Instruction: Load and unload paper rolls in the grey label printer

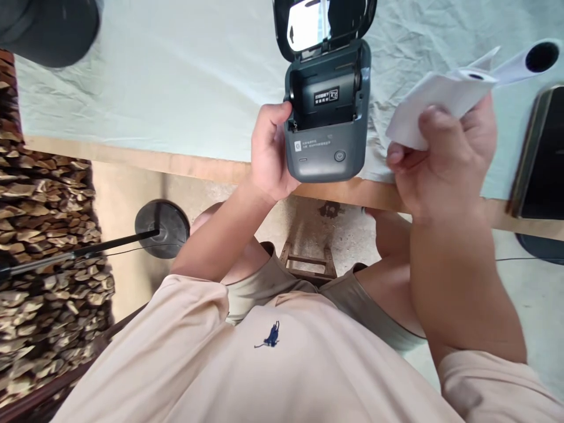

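Observation:
My left hand (pixel 272 150) grips the left side of a small dark grey label printer (pixel 326 147), thumb on its edge. The printer's lid (pixel 326 26) stands open at the top, and a small printed sticker lies inside the bare paper bay. To the right, my right hand (pixel 453 147) is closed on a white paper roll (pixel 440 106), with part of the paper loose and the thumb pressing on it. Another white roll (pixel 529 61) with a dark core opening lies just beyond that hand on the cloth.
A pale green cloth (pixel 176 76) covers the table, whose wooden edge (pixel 176 161) runs in front of me. A black device (pixel 541 155) lies at the right. At top left is a dark round object (pixel 48 29). A stand base (pixel 162 229) and stacked firewood (pixel 48 252) are at the left.

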Available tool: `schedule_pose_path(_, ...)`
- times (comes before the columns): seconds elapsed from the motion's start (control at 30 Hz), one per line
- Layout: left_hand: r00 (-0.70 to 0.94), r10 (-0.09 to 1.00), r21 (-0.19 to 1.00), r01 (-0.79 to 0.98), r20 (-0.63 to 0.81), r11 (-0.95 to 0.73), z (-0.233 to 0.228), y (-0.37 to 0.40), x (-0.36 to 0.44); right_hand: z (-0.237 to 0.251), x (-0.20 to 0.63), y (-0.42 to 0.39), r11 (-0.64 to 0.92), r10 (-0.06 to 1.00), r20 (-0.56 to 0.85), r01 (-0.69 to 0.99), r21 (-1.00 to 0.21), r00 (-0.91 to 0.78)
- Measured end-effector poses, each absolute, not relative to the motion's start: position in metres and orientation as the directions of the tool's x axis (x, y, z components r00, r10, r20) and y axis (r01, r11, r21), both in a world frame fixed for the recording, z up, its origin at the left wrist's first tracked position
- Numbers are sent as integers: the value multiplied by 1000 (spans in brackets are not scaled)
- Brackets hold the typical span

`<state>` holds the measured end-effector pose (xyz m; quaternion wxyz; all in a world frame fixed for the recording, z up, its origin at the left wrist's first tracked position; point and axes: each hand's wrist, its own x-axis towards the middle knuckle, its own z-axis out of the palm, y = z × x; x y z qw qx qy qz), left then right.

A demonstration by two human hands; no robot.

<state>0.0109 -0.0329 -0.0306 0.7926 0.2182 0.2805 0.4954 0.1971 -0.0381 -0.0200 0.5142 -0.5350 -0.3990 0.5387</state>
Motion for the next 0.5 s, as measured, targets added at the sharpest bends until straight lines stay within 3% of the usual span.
schedule_pose_path(0.17, 326, 885, 664, -585, -331, 465, -32, -32, 12, -24, 203, -47, 34, 999, 26, 283, -959, -34)
schedule_pose_path(0.27, 304, 890, 681, -574, -339, 455, -32, -33, 13, -27, 210, -46, 277, 958, 272, 535, -798, -90)
schedule_pose_path(0.33, 305, 887, 685, -565, -346, 461, -32, -33, 12, -28, 212, -47, 264, 958, 267, 679, -685, -104)
schedule_pose_path(0.43, 279, 883, 691, -550, -378, 469, -29, -33, 13, -28, 213, -50, 201, 978, 169, 728, -655, -119)
schedule_pose_path(0.5, 255, 887, 695, -552, -385, 461, -29, -33, 13, -29, 219, -49, 274, 950, 301, 671, -689, -80)
